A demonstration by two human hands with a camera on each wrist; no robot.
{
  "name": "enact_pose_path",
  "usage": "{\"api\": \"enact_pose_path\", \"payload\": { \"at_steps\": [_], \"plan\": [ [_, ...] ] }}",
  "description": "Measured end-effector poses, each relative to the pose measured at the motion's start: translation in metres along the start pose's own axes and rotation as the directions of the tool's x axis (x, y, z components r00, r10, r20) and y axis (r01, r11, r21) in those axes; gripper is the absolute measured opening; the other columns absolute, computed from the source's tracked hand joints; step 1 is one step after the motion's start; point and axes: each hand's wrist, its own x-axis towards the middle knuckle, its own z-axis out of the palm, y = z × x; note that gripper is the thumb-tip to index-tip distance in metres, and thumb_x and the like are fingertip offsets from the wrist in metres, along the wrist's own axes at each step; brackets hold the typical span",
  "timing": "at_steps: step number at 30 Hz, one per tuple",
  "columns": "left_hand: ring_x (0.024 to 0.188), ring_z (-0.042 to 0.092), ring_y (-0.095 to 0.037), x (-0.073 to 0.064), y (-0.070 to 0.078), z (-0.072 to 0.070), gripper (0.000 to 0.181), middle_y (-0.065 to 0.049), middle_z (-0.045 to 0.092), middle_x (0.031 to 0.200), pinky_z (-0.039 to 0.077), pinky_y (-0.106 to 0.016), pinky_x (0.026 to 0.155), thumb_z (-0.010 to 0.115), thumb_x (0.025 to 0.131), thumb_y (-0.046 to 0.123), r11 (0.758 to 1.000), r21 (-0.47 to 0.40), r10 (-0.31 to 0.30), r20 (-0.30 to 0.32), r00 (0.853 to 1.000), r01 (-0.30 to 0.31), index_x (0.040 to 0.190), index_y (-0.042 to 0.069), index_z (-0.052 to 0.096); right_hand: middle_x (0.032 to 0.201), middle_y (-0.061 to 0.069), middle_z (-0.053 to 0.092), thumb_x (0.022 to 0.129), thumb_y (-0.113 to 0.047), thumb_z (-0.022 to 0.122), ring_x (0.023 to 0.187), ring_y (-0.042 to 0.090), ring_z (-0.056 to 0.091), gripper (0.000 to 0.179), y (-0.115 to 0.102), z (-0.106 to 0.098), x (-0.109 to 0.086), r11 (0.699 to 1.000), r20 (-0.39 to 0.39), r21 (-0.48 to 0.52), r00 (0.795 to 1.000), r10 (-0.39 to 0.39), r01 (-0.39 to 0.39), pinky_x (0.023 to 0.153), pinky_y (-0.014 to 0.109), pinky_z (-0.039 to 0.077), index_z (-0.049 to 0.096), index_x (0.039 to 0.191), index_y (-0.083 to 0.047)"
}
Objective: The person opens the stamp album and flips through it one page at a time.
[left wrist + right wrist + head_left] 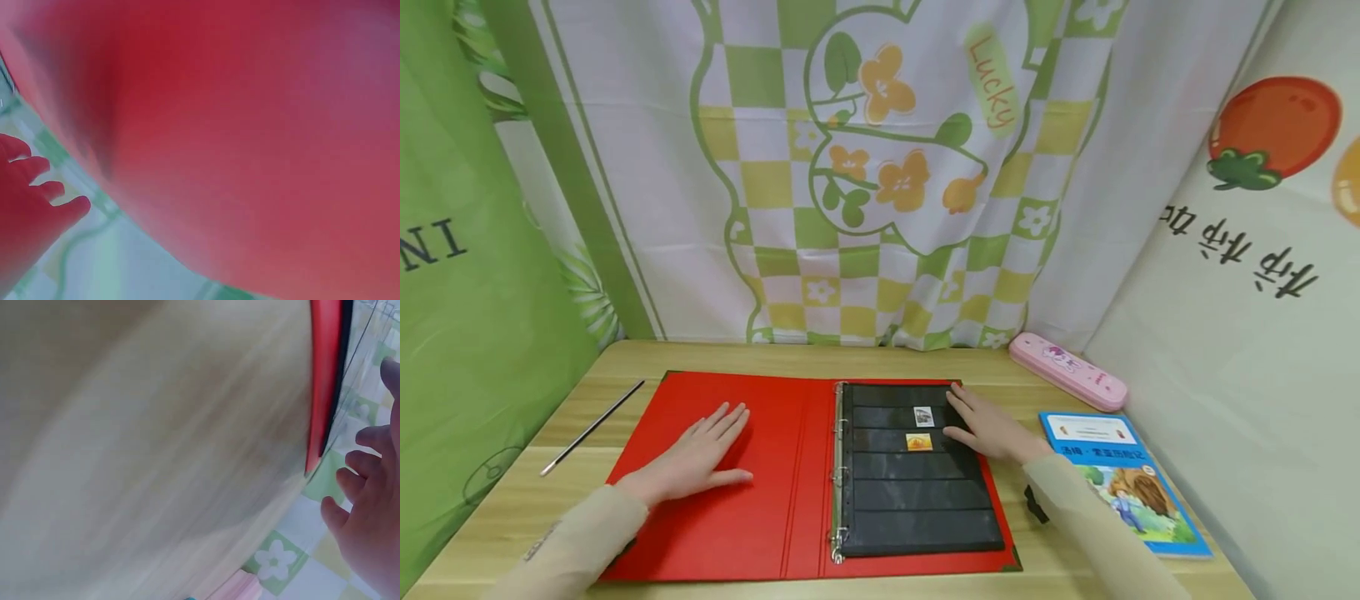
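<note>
A red ring binder [730, 517] lies open on the table, a stamp album with a black pocket page [917, 529] on its right side. Two stamps sit in the upper strips: a grey-white stamp [923, 417] and, below it, a yellow-orange stamp [918, 442]. My left hand [700, 454] lies palm down over the bare red cover, fingers straight. At the page's upper right edge is my right hand [988, 423], its fingers extended and fingertips over the black page. Neither hand grips anything. In the right wrist view the binder's red edge [322, 381] shows beside the fingers.
Left of the binder lies a thin silver-and-dark rod [592, 428]. A pink pencil case [1067, 371] stands at the back right, with a blue-bordered picture book [1176, 508] in front of it, partly behind the right sleeve. A patterned curtain [880, 292] hangs behind the wooden table [527, 525].
</note>
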Motion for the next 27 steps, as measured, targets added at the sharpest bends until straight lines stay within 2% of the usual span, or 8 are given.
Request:
{"api": "enact_pose_path", "payload": {
  "at_steps": [6, 12, 18, 27],
  "plan": [
    [0.153, 0.017, -0.040, 0.022, 0.020, 0.018, 0.098, -0.012, 0.021, 0.166, 0.021, -0.063, 0.120, 0.054, 0.088, 0.071, 0.998, 0.012, 0.060, 0.118, 0.991, -0.062, 0.157, 0.008, 0.026, 0.164, 0.023, 0.020, 0.102, -0.047, 0.048, 0.150, 0.044, 0.024, 0.075, 0.004, 0.000, 0.017, 1.000, 0.026, 0.009, 1.000, 0.016, -0.016, 0.120, 0.058, 0.026, 0.026, 0.155, 0.001],
    [0.154, 0.018, -0.036, 0.035, 0.032, 0.026, 0.094, -0.006, 0.022, 0.167, 0.021, -0.062, 0.121, 0.052, 0.088, 0.072, 0.993, 0.038, 0.108, 0.141, 0.984, -0.114, 0.158, 0.014, 0.026, 0.162, 0.029, 0.020, 0.101, -0.046, 0.051, 0.150, 0.046, 0.023, 0.080, 0.008, 0.002, 0.026, 0.999, 0.027, 0.011, 0.999, 0.045, -0.046, 0.121, 0.058, 0.025, 0.023, 0.154, 0.006],
    [0.152, 0.022, -0.038, 0.036, 0.040, 0.026, 0.096, -0.009, 0.025, 0.165, 0.023, -0.064, 0.119, 0.052, 0.087, 0.073, 0.985, 0.024, 0.163, 0.174, 0.971, -0.170, 0.157, 0.011, 0.029, 0.161, 0.029, 0.021, 0.100, -0.048, 0.052, 0.149, 0.046, 0.025, 0.082, 0.012, 0.005, 0.027, 0.999, 0.034, 0.014, 0.998, 0.044, -0.045, 0.120, 0.058, 0.027, 0.024, 0.153, 0.007],
    [0.153, 0.024, -0.033, 0.035, 0.040, 0.032, 0.100, -0.007, 0.024, 0.166, 0.023, -0.062, 0.120, 0.051, 0.085, 0.076, 0.984, 0.050, 0.161, 0.185, 0.969, -0.173, 0.158, 0.012, 0.026, 0.163, 0.025, 0.019, 0.100, -0.046, 0.053, 0.151, 0.044, 0.021, 0.081, 0.016, 0.007, 0.027, 0.996, 0.031, 0.080, 0.999, 0.027, -0.029, 0.120, 0.058, 0.025, 0.022, 0.156, 0.003]
  ]
}}
